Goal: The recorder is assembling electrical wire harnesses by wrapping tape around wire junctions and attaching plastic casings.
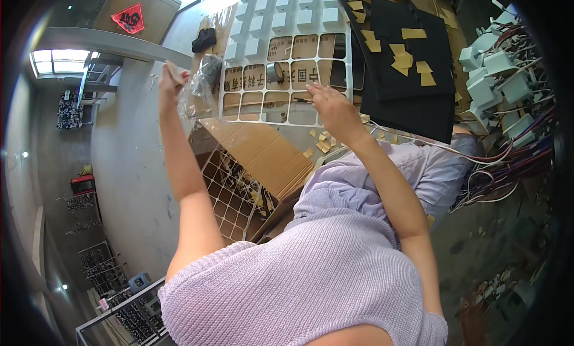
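Observation:
My left hand is raised at the far left, away from the table, with its fingers closed around something pale that is too small to make out. My right hand rests over the near right part of a white divider grid, fingers stretched out and nothing visible in them. White box-shaped housings fill the grid's far cells and its left column. Through the bare nearer cells shows printed brown cardboard, and a grey ring-shaped piece lies in one of them.
Black sheets with scattered yellow paper pieces lie right of the grid. Wired white housings crowd the far right. Below the table edge stands an open carton holding another grid. Clear plastic film and a black object lie left.

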Tool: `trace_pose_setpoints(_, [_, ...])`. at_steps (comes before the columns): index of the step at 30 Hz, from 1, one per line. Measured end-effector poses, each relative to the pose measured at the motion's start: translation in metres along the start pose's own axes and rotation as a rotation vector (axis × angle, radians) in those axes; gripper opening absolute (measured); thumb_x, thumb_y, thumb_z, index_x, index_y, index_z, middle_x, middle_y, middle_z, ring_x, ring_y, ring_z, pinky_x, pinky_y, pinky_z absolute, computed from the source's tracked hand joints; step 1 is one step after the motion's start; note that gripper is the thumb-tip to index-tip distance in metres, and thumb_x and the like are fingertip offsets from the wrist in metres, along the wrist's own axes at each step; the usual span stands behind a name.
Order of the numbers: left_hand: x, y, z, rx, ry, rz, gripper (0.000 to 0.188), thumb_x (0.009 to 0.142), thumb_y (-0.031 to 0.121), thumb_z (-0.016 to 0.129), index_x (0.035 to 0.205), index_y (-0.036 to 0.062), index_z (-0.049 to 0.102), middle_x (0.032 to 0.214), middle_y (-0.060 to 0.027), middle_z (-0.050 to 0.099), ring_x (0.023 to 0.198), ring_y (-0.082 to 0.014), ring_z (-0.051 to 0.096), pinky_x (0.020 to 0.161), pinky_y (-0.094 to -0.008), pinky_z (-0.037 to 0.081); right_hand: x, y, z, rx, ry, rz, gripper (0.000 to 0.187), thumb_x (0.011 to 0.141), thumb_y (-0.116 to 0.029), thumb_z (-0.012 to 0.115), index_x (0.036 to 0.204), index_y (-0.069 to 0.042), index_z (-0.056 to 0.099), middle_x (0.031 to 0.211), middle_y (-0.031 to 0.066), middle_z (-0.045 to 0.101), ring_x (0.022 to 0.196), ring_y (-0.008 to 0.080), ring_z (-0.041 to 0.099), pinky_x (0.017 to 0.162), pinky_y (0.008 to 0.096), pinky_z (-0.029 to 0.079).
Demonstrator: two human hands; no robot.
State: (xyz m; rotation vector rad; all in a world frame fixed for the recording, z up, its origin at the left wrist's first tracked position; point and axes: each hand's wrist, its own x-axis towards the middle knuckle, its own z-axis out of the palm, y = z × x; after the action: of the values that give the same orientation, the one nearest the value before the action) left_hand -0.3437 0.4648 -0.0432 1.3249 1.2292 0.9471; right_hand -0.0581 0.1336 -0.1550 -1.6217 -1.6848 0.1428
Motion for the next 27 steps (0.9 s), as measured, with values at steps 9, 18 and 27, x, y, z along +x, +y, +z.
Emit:
trace_pose_setpoints(9, [-0.212, 0.033, 0.153, 0.068, -0.46, 0.324, 0.051, 0.084, 0.014, 0.069, 0.126, 0.0089, 0.042, 0.108, -0.0028, 0.052, 0.096, -0.0129, 0.054, 0.082, -0.0261, 0.047, -0.009, -0.035, -0.097, 0.618, 0.258, 0.283, 0.032, 0.087, 0.002, 0.054, 0.118, -0.005, 0.063, 0.086, 0.0061, 0.059, 0.068, 0.0105, 0.051, 0.059, 0.023, 0.042])
trace_pose_setpoints(18, [-0.301, 0.015, 0.28, -0.032, -0.944, 0.21, 0.041, 0.074, 0.009, 0.079, 0.107, 0.0027, 0.055, 0.099, -0.0027, 0.059, 0.093, -0.0113, 0.057, 0.08, -0.0251, 0.045, -0.076, -0.054, -0.208, 0.515, 0.341, 0.495, 0.02, 0.077, 0.004, 0.069, 0.095, -0.005, 0.072, 0.086, 0.0012, 0.064, 0.073, 0.0074, 0.053, 0.059, 0.0209, 0.04])
trace_pose_setpoints(27, [-0.303, 0.006, 0.293, 0.069, -0.97, 0.318, 0.044, 0.069, 0.011, 0.082, 0.105, 0.004, 0.059, 0.097, -0.0043, 0.063, 0.09, -0.0142, 0.059, 0.078, -0.0268, 0.048, -0.088, -0.045, -0.21, 0.273, 0.322, 0.475, 0.017, 0.076, -0.002, 0.072, 0.091, -0.01, 0.073, 0.087, -0.0014, 0.066, 0.067, 0.0034, 0.049, 0.054, 0.0191, 0.03])
